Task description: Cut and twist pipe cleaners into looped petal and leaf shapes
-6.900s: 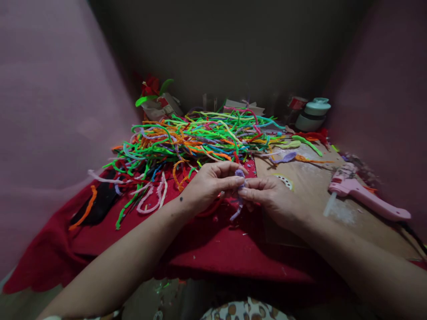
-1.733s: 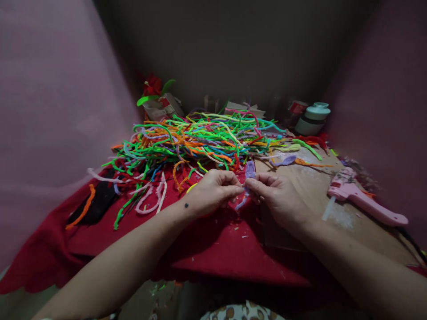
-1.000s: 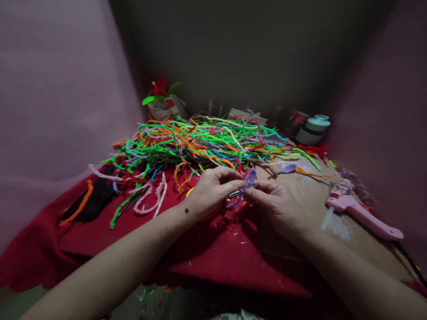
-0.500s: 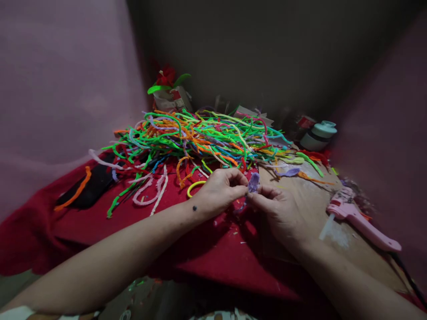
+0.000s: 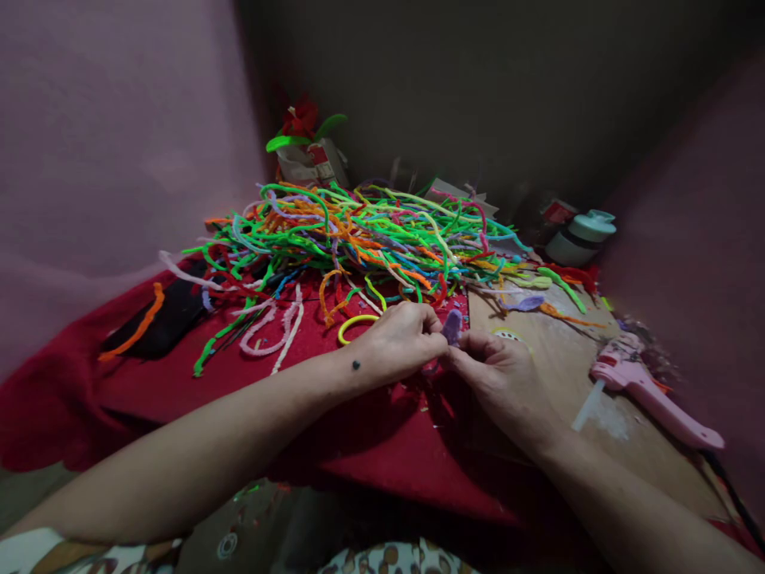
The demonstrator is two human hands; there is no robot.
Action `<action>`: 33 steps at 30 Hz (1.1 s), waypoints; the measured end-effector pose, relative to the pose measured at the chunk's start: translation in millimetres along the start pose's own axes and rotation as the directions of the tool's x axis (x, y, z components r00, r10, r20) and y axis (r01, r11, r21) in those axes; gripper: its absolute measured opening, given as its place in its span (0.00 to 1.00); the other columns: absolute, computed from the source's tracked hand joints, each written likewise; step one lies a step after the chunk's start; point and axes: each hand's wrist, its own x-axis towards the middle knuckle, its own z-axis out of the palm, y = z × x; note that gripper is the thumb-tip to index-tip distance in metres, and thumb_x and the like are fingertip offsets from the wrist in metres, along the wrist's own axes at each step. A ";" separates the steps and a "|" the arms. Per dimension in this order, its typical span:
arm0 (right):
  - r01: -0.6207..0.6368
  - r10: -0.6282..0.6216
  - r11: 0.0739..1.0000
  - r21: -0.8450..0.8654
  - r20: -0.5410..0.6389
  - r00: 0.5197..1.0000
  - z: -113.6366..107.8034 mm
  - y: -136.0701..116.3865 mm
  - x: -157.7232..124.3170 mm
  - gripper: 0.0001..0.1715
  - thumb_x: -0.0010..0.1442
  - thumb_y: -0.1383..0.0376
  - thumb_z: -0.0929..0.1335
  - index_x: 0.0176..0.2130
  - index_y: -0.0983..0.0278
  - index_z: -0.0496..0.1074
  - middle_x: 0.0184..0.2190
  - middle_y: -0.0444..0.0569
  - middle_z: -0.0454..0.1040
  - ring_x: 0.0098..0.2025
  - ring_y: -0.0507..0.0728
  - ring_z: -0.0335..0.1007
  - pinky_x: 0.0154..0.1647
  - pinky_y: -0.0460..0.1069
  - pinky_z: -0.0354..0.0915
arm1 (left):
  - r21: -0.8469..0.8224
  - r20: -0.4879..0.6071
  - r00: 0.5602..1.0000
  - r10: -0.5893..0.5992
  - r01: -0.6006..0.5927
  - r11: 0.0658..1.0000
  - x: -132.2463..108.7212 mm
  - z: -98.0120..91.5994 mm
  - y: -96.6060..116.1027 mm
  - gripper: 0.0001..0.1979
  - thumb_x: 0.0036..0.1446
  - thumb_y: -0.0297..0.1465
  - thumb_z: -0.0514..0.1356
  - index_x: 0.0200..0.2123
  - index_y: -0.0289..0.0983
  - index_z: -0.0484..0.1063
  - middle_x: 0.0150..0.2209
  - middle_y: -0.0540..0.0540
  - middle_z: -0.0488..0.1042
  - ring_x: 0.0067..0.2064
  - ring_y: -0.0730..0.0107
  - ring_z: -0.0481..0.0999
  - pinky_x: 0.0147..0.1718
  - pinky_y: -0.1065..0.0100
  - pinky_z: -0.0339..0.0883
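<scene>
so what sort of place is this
Probably a small craft corner, perhaps at home. A heap of colourful fuzzy stems, what looks like a pink glue gun and a red flower with green leaves suggest it.

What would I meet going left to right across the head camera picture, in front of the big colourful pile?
Orange strand → pink loop → yellow ring → left hand → purple piece → right hand → glue gun.
</scene>
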 end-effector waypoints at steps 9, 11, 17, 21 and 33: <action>-0.058 0.057 0.995 0.085 0.022 0.998 1.5 -0.1 0.8 0.12 0.50 0.60 0.68 0.23 0.66 0.70 0.19 0.44 0.66 0.21 0.50 0.56 0.21 0.46 0.52 | -0.005 0.019 1.000 0.006 -0.006 1.000 0.5 -1.5 1.4 0.03 0.41 0.27 0.53 0.19 0.35 0.64 0.18 0.53 0.62 0.21 0.77 0.60 0.20 0.74 0.52; -0.110 0.100 0.978 0.177 0.063 0.993 2.0 0.9 0.5 0.12 0.50 0.59 0.68 0.24 0.66 0.71 0.19 0.43 0.66 0.21 0.50 0.56 0.21 0.46 0.52 | -0.080 0.073 0.997 -0.001 0.006 0.997 1.6 -2.8 -0.5 0.03 0.42 0.27 0.53 0.19 0.35 0.63 0.18 0.53 0.61 0.20 0.78 0.58 0.19 0.74 0.51; -0.203 0.142 0.887 0.415 0.174 0.974 0.6 6.1 1.4 0.09 0.49 0.63 0.70 0.22 0.66 0.71 0.18 0.42 0.67 0.20 0.48 0.57 0.23 0.46 0.52 | -0.359 0.205 0.979 -0.011 0.085 0.929 4.4 -3.3 -12.9 0.04 0.42 0.29 0.56 0.21 0.34 0.67 0.18 0.51 0.66 0.19 0.77 0.64 0.19 0.74 0.56; -0.226 0.126 0.851 0.474 0.234 0.964 -1.4 9.9 5.5 0.10 0.47 0.64 0.71 0.20 0.67 0.71 0.17 0.44 0.67 0.20 0.49 0.57 0.23 0.46 0.52 | -0.533 0.293 0.955 0.036 0.132 0.836 4.1 -3.3 -15.5 0.04 0.43 0.28 0.56 0.22 0.33 0.69 0.21 0.47 0.71 0.22 0.74 0.69 0.22 0.73 0.61; -0.205 0.104 0.838 0.505 0.222 0.970 -2.5 8.4 8.7 0.10 0.48 0.62 0.71 0.23 0.67 0.72 0.17 0.43 0.67 0.20 0.49 0.57 0.22 0.46 0.51 | -0.537 0.243 0.970 0.017 0.120 0.835 4.1 -8.7 -10.2 0.03 0.43 0.27 0.59 0.25 0.33 0.69 0.23 0.48 0.73 0.25 0.73 0.72 0.25 0.73 0.64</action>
